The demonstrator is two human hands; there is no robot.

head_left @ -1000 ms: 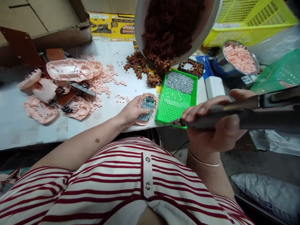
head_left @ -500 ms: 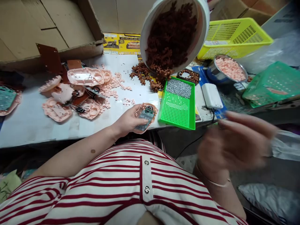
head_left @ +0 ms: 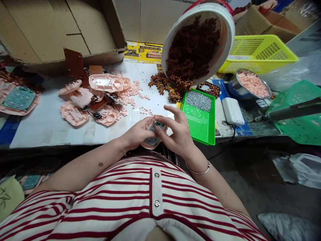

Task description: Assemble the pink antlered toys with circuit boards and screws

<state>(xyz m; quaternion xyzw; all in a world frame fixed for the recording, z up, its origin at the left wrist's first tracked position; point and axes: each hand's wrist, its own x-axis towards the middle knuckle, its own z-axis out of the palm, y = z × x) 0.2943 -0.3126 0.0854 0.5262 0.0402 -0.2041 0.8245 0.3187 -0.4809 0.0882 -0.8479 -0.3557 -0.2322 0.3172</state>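
My left hand (head_left: 135, 135) holds a pink plastic half-shell (head_left: 147, 145) just off the table's front edge. Inside the shell lies a green circuit board (head_left: 151, 140), with the left thumb pressed on it. My right hand (head_left: 179, 134) grips the same shell from the right. Its index fingertip is at the upper rim and its thumb over the board, while the middle finger stands apart. The fingers partly cover the board. Just right of the hand is a green perforated tray (head_left: 197, 129) with small silvery metal pieces (head_left: 198, 100), which look like screws.
A tilted white bucket (head_left: 228, 40) spills brown plastic pieces (head_left: 160, 83). Pink shells with wires (head_left: 107, 83) and small pink pieces (head_left: 132, 93) lie left. A rod-shaped tool (head_left: 293, 109) juts in from the right. Beyond are a metal bowl (head_left: 237, 90) and a yellow basket (head_left: 263, 65).
My right hand has swung in from the far right onto the shell. My left hand still holds the shell. The view has shifted slightly, and a rod-shaped tool now shows at right.
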